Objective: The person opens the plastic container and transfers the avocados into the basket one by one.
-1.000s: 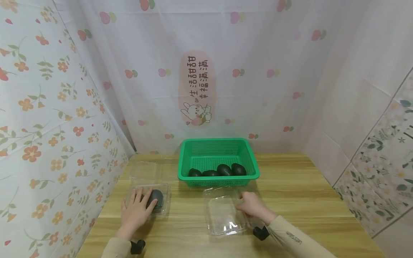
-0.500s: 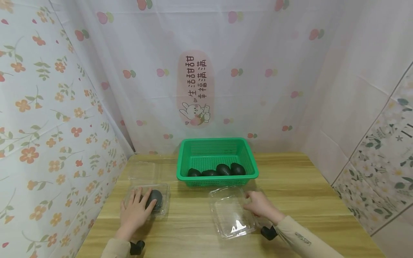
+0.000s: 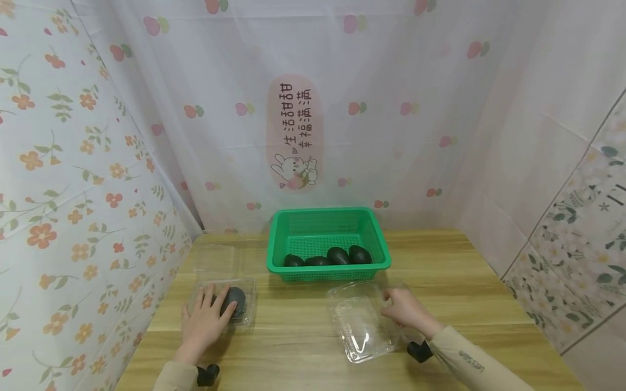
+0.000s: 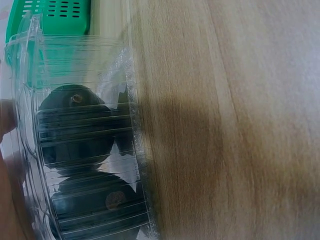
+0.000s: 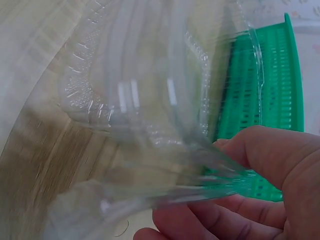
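My left hand [image 3: 204, 324] rests with spread fingers on a clear plastic clamshell box [image 3: 248, 320] at the left of the table. Dark avocados lie inside it, one [image 3: 236, 300] showing beside my fingers; the left wrist view shows more of them, like this avocado [image 4: 75, 130], through the side wall. My right hand [image 3: 407, 310] pinches the edge of a second clear clamshell box [image 3: 364, 328], thumb on one side and fingers curled on the other. This box holds nothing and is slanted, in front of the green basket. The right wrist view shows its crinkled edge [image 5: 235, 181] between thumb and fingers.
A green plastic basket [image 3: 329, 270] stands at the back middle, with several avocados [image 3: 337, 256] along its near side. Behind the left box its clear lid [image 3: 215, 259] lies folded back. A patterned curtain [image 3: 391, 136] rises behind the wooden table [image 3: 469, 304].
My right hand has moved to the right along the table, taking the second clamshell box with it and turning it a little. My left hand has stayed on the left box.
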Tool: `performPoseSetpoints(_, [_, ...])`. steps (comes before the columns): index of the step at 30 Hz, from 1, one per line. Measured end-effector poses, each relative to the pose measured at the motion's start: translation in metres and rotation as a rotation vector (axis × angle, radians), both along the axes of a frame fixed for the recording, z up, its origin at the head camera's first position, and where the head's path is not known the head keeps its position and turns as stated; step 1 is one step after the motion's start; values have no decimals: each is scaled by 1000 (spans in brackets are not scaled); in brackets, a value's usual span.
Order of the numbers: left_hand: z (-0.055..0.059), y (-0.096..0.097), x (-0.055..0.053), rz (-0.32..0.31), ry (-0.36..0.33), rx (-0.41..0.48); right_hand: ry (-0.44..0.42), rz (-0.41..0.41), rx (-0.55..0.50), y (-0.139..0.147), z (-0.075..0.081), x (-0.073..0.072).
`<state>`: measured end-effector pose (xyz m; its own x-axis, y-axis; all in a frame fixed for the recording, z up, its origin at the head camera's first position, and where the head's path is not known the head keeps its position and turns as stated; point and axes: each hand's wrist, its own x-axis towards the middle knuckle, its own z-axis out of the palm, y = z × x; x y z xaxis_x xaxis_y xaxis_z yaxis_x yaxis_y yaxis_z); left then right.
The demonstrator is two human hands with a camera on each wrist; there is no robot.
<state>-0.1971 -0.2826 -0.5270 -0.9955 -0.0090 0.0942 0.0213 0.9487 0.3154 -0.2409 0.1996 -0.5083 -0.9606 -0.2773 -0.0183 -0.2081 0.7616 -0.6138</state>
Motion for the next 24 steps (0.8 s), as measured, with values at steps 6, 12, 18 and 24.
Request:
performPoseSetpoints(6, [2, 2, 1, 0, -2, -2, -4, -30, 35, 12, -2, -1])
performPoseSetpoints(12, [4, 1, 1, 5, -19, -5, -12, -72, 62, 25, -1, -1])
performPoseSetpoints(18, [3, 1, 1, 5, -29, -7, -1, -88, 90, 38, -1, -3])
performPoseSetpoints(24, [4, 2, 2, 2, -28, -1, -20, -105, 102, 48, 0, -4])
